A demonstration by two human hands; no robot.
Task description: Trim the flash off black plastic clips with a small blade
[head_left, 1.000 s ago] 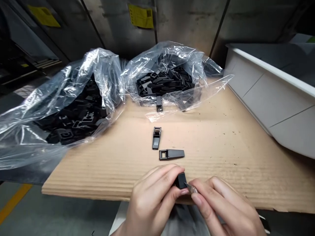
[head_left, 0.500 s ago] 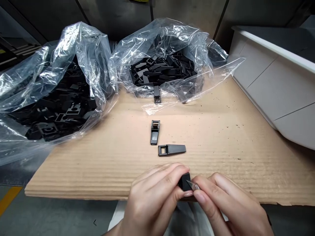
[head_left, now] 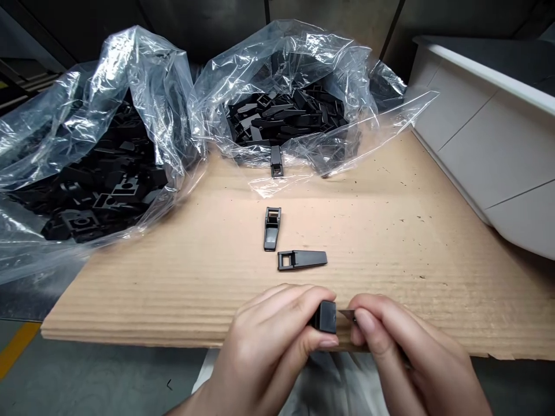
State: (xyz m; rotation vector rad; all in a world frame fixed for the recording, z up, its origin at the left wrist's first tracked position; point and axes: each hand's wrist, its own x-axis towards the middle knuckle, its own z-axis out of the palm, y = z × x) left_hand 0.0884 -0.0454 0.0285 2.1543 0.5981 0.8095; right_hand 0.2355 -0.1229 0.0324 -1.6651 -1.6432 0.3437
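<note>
On corrugated cardboard [head_left: 390, 300], our left fingers [head_left: 299, 306] pinch a black plastic clip [head_left: 326, 317]; our right fingers [head_left: 368, 323] grip a small blade [head_left: 347, 314].

Inventory, with the cardboard sheet [head_left: 381, 231] as reference:

- Hands: two, a left hand [head_left: 264, 352] and a right hand [head_left: 403, 346], at the near edge of the sheet.
- Clear plastic bags: two, a left bag [head_left: 143, 75] and a right bag [head_left: 329, 58], along the far edge of the sheet. Each holds black plastic tabs, too many to count.
- Loose black plastic tabs: three on the sheet, two mid-sheet [head_left: 272, 229] and one at the far edge [head_left: 276, 160], against the right bag.
- Held black plastic tab [head_left: 325, 317]: one, in the left hand.
- Small metal blade [head_left: 347, 315]: one, at the right hand.
- White bin [head_left: 498, 156]: one, beyond the right edge of the sheet.
</note>
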